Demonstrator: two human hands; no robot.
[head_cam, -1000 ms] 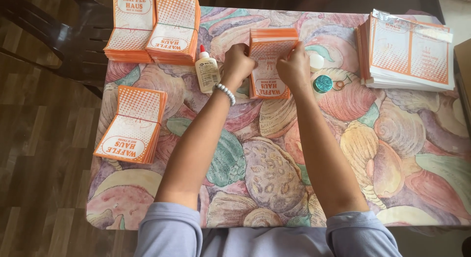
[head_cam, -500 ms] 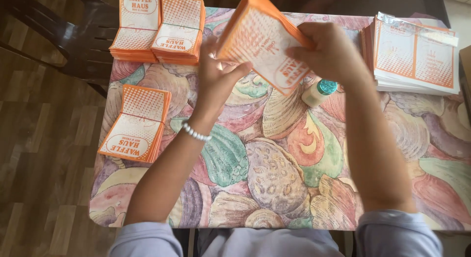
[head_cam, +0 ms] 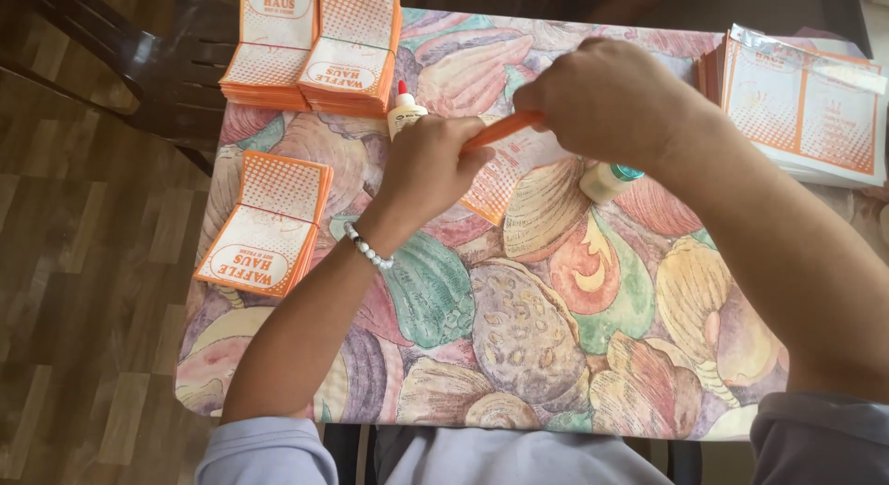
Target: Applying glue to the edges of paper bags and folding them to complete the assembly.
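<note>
A person's two bare hands meet over the far middle of a table (head_cam: 556, 374) covered in a shell-patterned cloth; the left hand (head_cam: 431, 165) and right hand (head_cam: 616, 100) both pinch one orange-and-white paper bag (head_cam: 505, 165), fingers closed on its orange upper edge, the bag tilted with its lower part hanging toward the cloth; a white bead bracelet (head_cam: 369, 250) circles the left wrist. Just beyond the left hand stands a glue bottle (head_cam: 404, 114) with a red tip; a second small bottle with a teal cap (head_cam: 609, 179) lies on its side just beneath the right hand. Two stacks of folded orange bags (head_cam: 315, 50) sit side by side at the far left corner; another stack (head_cam: 269, 224) lies at the left edge; a pile of flat sheets (head_cam: 806, 110) fills the far right corner. A dark chair (head_cam: 139, 68) stands off the far left corner on a wood floor (head_cam: 83, 290).
</note>
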